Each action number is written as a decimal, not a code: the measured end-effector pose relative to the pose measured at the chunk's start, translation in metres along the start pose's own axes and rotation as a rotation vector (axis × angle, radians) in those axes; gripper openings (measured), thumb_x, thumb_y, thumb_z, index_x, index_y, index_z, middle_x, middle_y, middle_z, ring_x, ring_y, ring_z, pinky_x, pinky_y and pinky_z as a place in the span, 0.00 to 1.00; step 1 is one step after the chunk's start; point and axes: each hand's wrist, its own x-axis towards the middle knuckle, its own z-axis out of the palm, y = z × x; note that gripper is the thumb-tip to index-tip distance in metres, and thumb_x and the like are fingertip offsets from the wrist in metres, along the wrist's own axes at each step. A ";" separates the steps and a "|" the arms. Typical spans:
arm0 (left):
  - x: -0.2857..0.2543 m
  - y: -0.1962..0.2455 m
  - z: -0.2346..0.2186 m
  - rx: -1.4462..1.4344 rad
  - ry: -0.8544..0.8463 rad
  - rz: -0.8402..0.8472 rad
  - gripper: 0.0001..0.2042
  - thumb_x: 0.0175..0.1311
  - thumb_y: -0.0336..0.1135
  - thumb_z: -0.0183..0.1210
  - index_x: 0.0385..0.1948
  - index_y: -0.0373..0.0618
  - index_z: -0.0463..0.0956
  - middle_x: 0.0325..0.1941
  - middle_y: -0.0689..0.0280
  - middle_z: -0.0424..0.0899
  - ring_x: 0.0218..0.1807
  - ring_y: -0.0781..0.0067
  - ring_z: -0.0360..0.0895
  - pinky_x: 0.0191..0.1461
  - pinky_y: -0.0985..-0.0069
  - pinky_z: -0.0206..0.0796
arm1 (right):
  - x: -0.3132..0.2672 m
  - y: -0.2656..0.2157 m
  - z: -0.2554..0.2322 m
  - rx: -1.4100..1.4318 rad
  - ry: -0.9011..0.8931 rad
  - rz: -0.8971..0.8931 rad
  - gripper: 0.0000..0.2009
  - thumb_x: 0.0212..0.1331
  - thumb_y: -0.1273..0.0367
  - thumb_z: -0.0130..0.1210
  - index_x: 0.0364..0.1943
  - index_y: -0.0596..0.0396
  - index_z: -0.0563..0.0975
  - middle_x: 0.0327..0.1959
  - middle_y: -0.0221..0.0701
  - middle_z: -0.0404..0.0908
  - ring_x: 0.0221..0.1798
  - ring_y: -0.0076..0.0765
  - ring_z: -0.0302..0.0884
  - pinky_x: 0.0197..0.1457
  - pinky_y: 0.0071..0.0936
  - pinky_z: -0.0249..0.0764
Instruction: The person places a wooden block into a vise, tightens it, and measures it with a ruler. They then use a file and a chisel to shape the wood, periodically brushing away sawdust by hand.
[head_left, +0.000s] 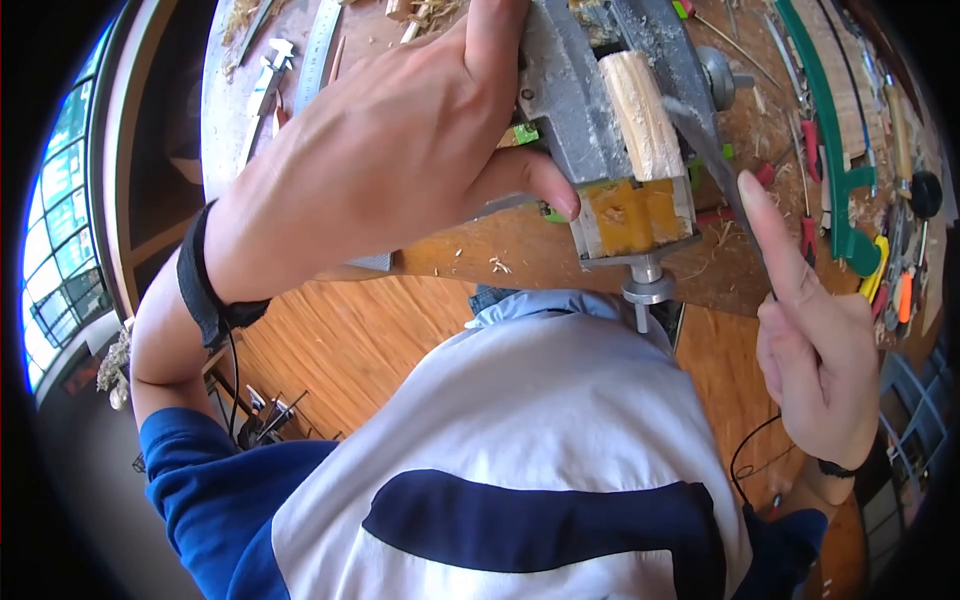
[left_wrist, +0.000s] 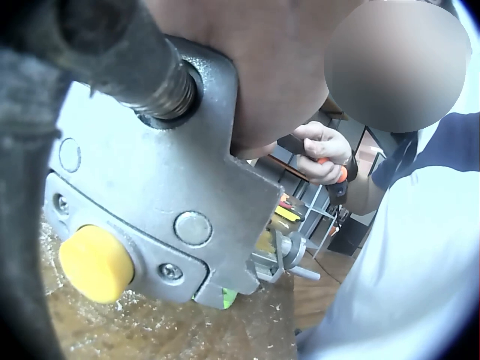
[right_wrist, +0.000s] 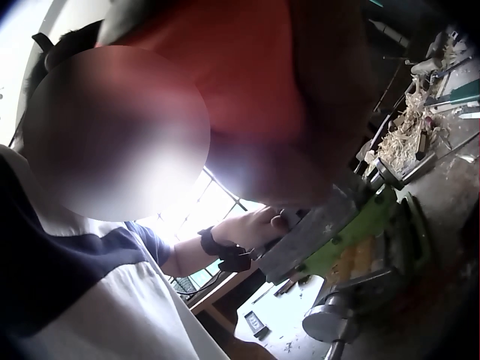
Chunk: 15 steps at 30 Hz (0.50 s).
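A pale, rounded piece of wood (head_left: 640, 115) is clamped in a grey metal bench vise (head_left: 565, 110). My left hand (head_left: 400, 150) rests on the vise's left side, fingers spread forward and thumb along the near edge. In the left wrist view, the vise body (left_wrist: 217, 172) with its yellow knob (left_wrist: 96, 262) fills much of the frame. My right hand (head_left: 820, 360) grips a file, its index finger stretched along the grey blade (head_left: 715, 160). The blade's far end lies at the wood's right side. Orange parts of the handle (left_wrist: 341, 174) show at that hand in the left wrist view.
Left of the vise lie a caliper (head_left: 265, 85), a steel ruler (head_left: 318, 55) and a pencil (head_left: 337, 60). To the right are a green-framed tool (head_left: 825, 130), red-handled tools (head_left: 808, 150) and a yellow-handled one (head_left: 877, 270). Wood shavings (right_wrist: 409, 127) litter the bench. A vise screw handle (head_left: 648, 290) juts toward the person.
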 end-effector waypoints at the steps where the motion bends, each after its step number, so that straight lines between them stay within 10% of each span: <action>1: -0.002 -0.004 0.003 0.004 -0.052 -0.013 0.41 0.63 0.60 0.58 0.50 0.18 0.57 0.26 0.47 0.72 0.27 0.56 0.77 0.32 0.68 0.71 | 0.000 0.000 0.000 0.006 -0.001 0.004 0.28 0.66 0.78 0.35 0.73 0.60 0.58 0.14 0.26 0.69 0.12 0.16 0.60 0.18 0.19 0.56; 12: -0.004 -0.018 0.013 -0.078 -0.127 -0.100 0.41 0.65 0.58 0.58 0.52 0.15 0.56 0.27 0.44 0.73 0.32 0.52 0.78 0.36 0.67 0.71 | 0.013 -0.001 0.002 0.065 0.079 0.017 0.27 0.67 0.78 0.34 0.73 0.58 0.60 0.13 0.25 0.68 0.13 0.15 0.59 0.18 0.19 0.56; 15: -0.011 -0.008 0.017 0.089 0.050 -0.128 0.46 0.52 0.61 0.66 0.59 0.30 0.55 0.36 0.41 0.74 0.41 0.40 0.79 0.42 0.59 0.68 | 0.017 -0.002 0.008 0.021 0.141 -0.083 0.28 0.65 0.80 0.35 0.72 0.58 0.61 0.15 0.26 0.70 0.13 0.15 0.60 0.19 0.18 0.56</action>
